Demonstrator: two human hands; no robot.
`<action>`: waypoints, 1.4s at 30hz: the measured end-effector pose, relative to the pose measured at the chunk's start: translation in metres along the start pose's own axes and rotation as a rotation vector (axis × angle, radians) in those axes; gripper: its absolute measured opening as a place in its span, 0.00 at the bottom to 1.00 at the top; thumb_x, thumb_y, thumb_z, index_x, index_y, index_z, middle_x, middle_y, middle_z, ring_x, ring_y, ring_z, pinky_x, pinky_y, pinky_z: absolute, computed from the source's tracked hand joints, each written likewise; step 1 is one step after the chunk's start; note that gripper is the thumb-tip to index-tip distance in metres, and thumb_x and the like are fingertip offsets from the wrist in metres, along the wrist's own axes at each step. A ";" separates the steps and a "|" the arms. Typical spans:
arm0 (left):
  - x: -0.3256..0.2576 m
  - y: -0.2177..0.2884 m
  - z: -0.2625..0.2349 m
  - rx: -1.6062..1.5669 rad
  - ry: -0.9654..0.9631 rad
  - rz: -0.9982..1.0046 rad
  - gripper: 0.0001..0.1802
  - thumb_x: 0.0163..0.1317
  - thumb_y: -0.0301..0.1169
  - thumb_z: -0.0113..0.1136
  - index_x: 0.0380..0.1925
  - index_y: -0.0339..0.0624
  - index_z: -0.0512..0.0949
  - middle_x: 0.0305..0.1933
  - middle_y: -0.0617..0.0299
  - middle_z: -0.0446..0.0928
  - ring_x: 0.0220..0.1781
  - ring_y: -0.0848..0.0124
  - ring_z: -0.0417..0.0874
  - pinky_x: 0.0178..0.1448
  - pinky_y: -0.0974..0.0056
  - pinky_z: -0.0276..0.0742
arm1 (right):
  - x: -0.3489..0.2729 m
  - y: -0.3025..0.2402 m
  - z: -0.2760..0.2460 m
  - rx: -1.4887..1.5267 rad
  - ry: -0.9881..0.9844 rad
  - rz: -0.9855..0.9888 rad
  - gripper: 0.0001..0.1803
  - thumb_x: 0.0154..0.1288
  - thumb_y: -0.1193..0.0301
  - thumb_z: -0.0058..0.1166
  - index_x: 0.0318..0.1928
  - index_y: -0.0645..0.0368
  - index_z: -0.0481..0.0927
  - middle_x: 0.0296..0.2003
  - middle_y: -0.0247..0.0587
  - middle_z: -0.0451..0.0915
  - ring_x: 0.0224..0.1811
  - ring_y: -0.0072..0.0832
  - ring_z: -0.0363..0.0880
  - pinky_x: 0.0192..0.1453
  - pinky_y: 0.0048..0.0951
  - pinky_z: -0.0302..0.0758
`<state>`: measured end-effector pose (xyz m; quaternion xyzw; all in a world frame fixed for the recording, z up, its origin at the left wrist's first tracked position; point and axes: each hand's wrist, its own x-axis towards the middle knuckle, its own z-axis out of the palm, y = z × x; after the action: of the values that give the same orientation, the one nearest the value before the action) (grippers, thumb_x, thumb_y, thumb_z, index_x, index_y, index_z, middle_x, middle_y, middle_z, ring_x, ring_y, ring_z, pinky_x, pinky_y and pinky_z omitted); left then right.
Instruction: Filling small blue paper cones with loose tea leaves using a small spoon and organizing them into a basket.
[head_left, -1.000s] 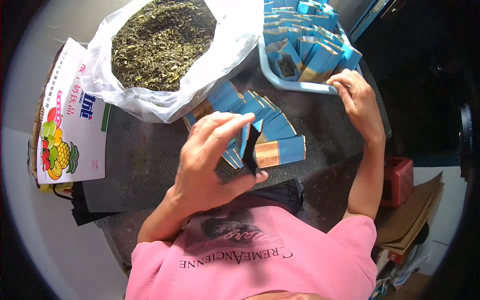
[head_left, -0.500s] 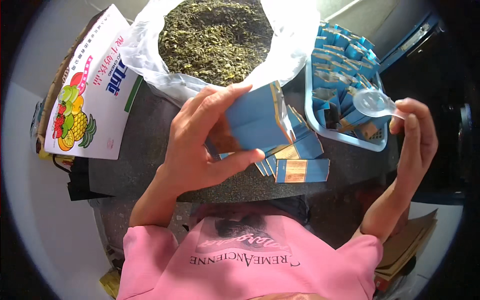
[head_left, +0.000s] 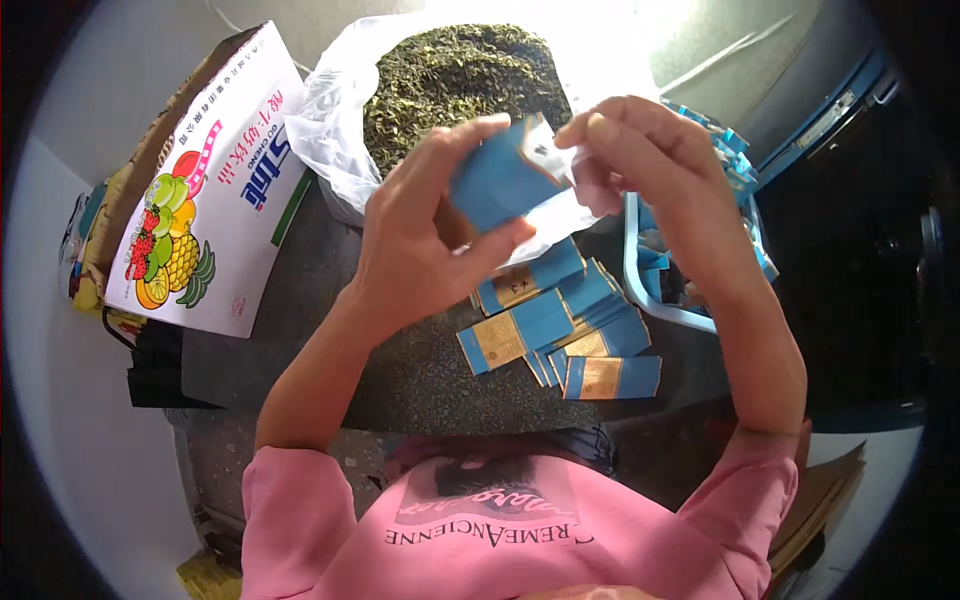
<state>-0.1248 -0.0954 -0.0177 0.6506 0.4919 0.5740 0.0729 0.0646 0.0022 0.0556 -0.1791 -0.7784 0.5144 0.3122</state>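
My left hand (head_left: 420, 240) grips a flat blue pouch (head_left: 495, 185), held up above the dark table (head_left: 400, 370) with its silver-lined mouth turned toward my right hand. My right hand (head_left: 660, 170) is closed at that mouth, fingertips touching its upper corner. A pale translucent piece shows under those fingers; it looks like the small clear scoop, mostly hidden. Below my hands, several blue pouches with gold labels (head_left: 560, 330) lie fanned out on the table.
A white plastic bag full of dried green leaves (head_left: 450, 80) stands open behind my hands. A light blue tray (head_left: 640, 290) holding more blue pouches sits at the right. A white carton with fruit pictures (head_left: 210, 200) leans at the left.
My left hand lifted a pouch from the pile. My right hand left the tray, showed a clear scoop half a second ago, and has now come left to the pouch's mouth.
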 end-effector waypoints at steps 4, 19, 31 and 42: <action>0.021 -0.014 0.006 -0.332 0.107 -0.124 0.24 0.58 0.26 0.69 0.53 0.40 0.71 0.36 0.67 0.76 0.27 0.86 0.72 0.27 0.77 0.65 | 0.026 0.011 -0.004 0.210 0.002 0.100 0.17 0.76 0.63 0.42 0.43 0.62 0.81 0.23 0.32 0.75 0.25 0.18 0.70 0.31 0.21 0.68; 0.050 -0.084 0.004 -0.423 0.030 -0.264 0.25 0.53 0.25 0.72 0.49 0.41 0.70 0.37 0.65 0.78 0.38 0.82 0.78 0.42 0.74 0.76 | 0.111 0.083 -0.018 -1.287 0.116 -0.092 0.12 0.68 0.67 0.46 0.46 0.54 0.80 0.34 0.53 0.82 0.35 0.53 0.82 0.38 0.47 0.78; 0.049 -0.105 0.008 -0.503 0.126 -0.246 0.26 0.51 0.26 0.73 0.49 0.40 0.71 0.35 0.68 0.75 0.34 0.84 0.73 0.38 0.76 0.72 | 0.146 0.152 0.009 -0.261 0.011 0.376 0.16 0.71 0.63 0.45 0.35 0.63 0.78 0.26 0.41 0.81 0.27 0.26 0.81 0.34 0.27 0.78; 0.054 -0.097 0.011 -0.408 0.126 -0.283 0.28 0.51 0.29 0.74 0.50 0.36 0.71 0.36 0.63 0.77 0.36 0.81 0.77 0.40 0.74 0.77 | 0.122 0.066 -0.039 -0.065 0.208 0.252 0.10 0.69 0.65 0.56 0.39 0.57 0.83 0.25 0.30 0.75 0.25 0.18 0.70 0.32 0.22 0.70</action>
<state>-0.1772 -0.0023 -0.0492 0.5099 0.4558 0.6849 0.2515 -0.0026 0.1290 0.0428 -0.3376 -0.7295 0.5028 0.3179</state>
